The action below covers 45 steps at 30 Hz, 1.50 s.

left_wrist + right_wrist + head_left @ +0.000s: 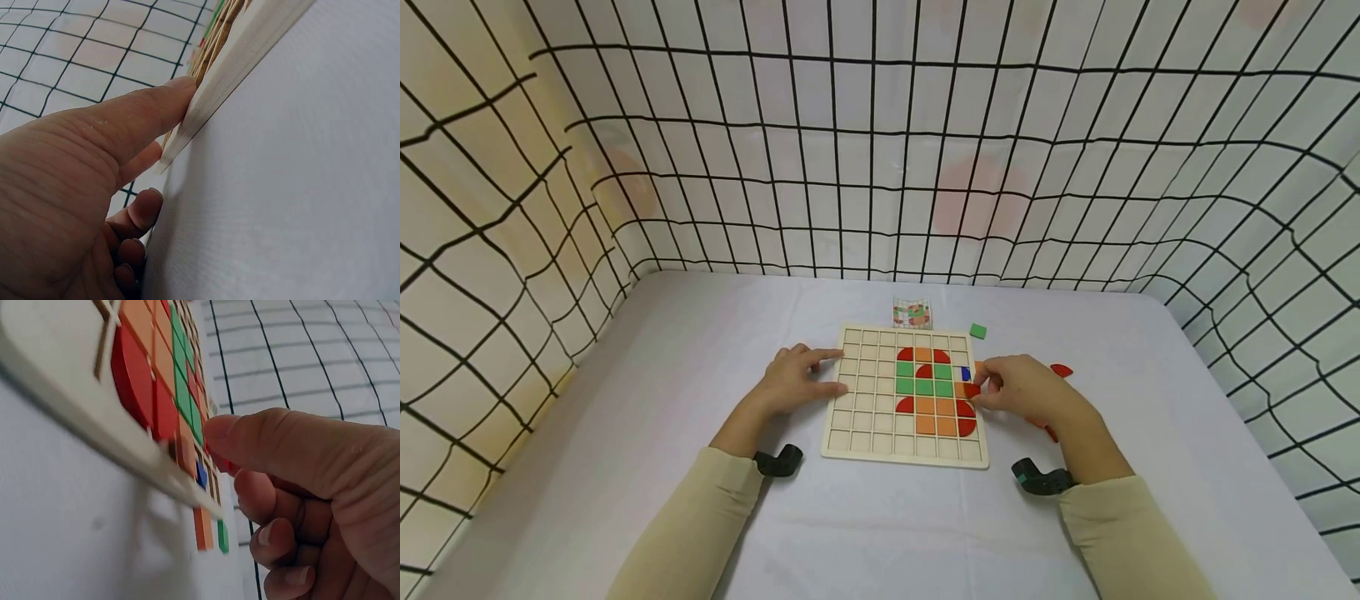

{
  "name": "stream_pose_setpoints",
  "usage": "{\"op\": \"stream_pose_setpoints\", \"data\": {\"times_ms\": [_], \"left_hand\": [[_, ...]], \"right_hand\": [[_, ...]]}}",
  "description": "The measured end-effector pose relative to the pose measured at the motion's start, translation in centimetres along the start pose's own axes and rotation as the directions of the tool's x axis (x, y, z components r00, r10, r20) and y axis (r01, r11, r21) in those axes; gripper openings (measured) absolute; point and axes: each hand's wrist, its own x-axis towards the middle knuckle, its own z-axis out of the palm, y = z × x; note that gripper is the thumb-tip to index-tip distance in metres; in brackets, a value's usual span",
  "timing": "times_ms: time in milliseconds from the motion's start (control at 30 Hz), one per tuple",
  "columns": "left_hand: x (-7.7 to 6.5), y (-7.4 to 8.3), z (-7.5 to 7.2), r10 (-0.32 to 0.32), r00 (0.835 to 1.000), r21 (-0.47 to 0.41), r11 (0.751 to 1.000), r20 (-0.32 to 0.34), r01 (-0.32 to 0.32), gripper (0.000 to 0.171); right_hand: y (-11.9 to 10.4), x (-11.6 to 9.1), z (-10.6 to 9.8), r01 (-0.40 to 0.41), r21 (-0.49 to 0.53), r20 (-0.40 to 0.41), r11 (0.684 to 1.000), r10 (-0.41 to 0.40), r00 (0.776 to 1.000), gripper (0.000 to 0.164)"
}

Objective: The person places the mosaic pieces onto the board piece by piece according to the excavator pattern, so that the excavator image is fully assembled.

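Left hand [69, 181] touching board [883, 425], fingers apart; right hand [1018, 385] pinching red piece [973, 391]; weak pinch might be dropping it askew.

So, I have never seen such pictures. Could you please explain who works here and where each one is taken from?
No machine here: two bare hands of one person do the work. The wide picture comes from a camera on the head, looking forward and down; the other two come from wrist cameras, one watching each hand. On the white cloth lies a grid board, partly filled with red, orange, green and blue tiles. A card lies beyond the board; a green tile lies by the far right corner. Loose red pieces lie by the right hand, which pinches a red piece at the board's right side. The left hand touches the left edge.
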Motion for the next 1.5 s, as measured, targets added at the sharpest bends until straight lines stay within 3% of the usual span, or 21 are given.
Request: {"op": "stream_pose_setpoints", "data": {"times_ms": [267, 533, 833, 1200, 1500], "left_hand": [[0.0, -0.1, 0.0, -0.007, 1.000, -0.006, 1.000, -0.002, 0.007, 0.068], [-0.1, 0.0, 0.1, 0.002, 1.000, -0.004, 1.000, -0.006, -0.002, 0.068], [0.2, -0.3, 0.1, 0.000, 1.000, 0.002, 1.000, -0.005, 0.000, 0.069], [0.0, -0.1, 0.1, -0.007, 1.000, -0.008, 1.000, -0.011, 0.007, 0.068], [0.0, 0.0, 0.0, 0.007, 1.000, -0.003, 1.000, -0.009, -0.007, 0.068]], "right_hand": [[-4.1, 0.0, 2.2, 0.153, -0.054, 0.032, 0.987, -0.152, 0.988, 0.018], [-6.8, -0.1, 4.9, 0.278, -0.124, 0.053, 0.953, -0.274, 0.960, 0.017], [-7.3, -0.2, 5.5, 0.305, -0.159, 0.019, 0.939, -0.306, 0.952, 0.020], [-7.2, 0.0, 5.7, 0.255, -0.159, 0.010, 0.954, -0.257, 0.966, 0.019], [-5.1, 0.6, 3.9, 0.222, -0.086, -0.008, 0.971, -0.223, 0.975, 0.021]]}}
